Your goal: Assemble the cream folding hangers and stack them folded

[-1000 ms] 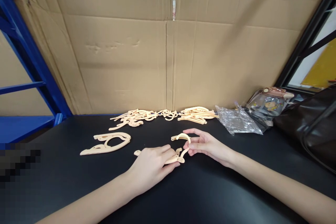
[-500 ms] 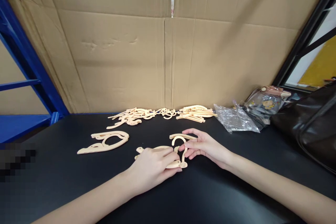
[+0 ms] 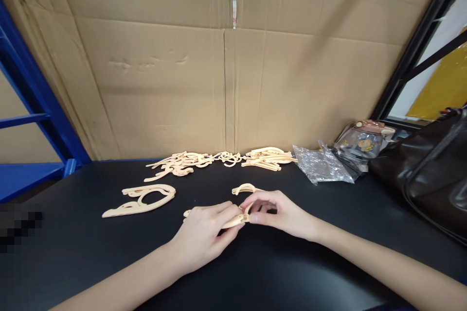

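Note:
My left hand is closed round a folded beige plastic hanger body, low over the black table, covering most of it. My right hand pinches a curved hanger hook at the hanger body's right end, thumb and fingertips close to the joint. Only the hook's bend shows beyond the fingers; whether its base is seated in the hanger body cannot be seen. To the left lies another beige hanger body, without a hook.
Along the cardboard wall lie a heap of hanger arms, several loose hooks and a stack of straight pieces. A clear plastic bag and a dark leather bag sit on the right of the black table.
My right hand has moved down and left onto the hanger's end, its fingers closing in. The hook has tipped away from me. The view has shifted slightly.

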Demonstrator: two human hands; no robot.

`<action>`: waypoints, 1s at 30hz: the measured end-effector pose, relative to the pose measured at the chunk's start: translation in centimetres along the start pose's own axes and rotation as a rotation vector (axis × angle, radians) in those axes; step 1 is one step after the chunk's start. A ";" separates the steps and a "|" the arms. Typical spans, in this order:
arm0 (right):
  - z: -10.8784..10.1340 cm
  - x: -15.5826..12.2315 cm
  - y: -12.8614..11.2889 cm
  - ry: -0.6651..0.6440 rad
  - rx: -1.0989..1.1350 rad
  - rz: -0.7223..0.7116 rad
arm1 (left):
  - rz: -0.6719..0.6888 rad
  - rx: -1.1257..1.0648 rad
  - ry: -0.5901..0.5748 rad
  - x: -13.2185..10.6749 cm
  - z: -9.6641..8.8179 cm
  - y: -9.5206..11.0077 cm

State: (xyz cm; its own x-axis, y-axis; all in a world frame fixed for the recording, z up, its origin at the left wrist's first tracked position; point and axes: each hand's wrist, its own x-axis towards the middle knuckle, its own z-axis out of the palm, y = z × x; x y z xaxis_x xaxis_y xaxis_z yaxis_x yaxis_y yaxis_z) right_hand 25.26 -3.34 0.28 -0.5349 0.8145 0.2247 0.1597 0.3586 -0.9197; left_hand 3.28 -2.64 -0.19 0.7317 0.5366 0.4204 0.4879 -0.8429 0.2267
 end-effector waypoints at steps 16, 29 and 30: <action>0.0 -0.3 0.0 0.033 -0.247 -0.117 | 0.078 0.076 0.037 0.0 0.1 -0.1; 0.4 -0.7 0.0 0.032 -0.413 -0.065 | 0.119 0.157 0.036 -0.1 0.3 -0.4; 0.4 -0.7 -0.1 0.030 -0.422 -0.061 | 0.119 0.168 0.036 -0.1 0.3 -0.4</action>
State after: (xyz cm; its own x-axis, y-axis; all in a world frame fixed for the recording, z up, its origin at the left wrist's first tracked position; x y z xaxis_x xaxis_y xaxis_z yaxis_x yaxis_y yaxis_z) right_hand 25.30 -4.15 0.03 -0.5306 0.7968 0.2892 0.4573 0.5564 -0.6937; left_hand 3.19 -2.33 -0.62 0.7732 0.4291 0.4670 0.4736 -0.8804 0.0250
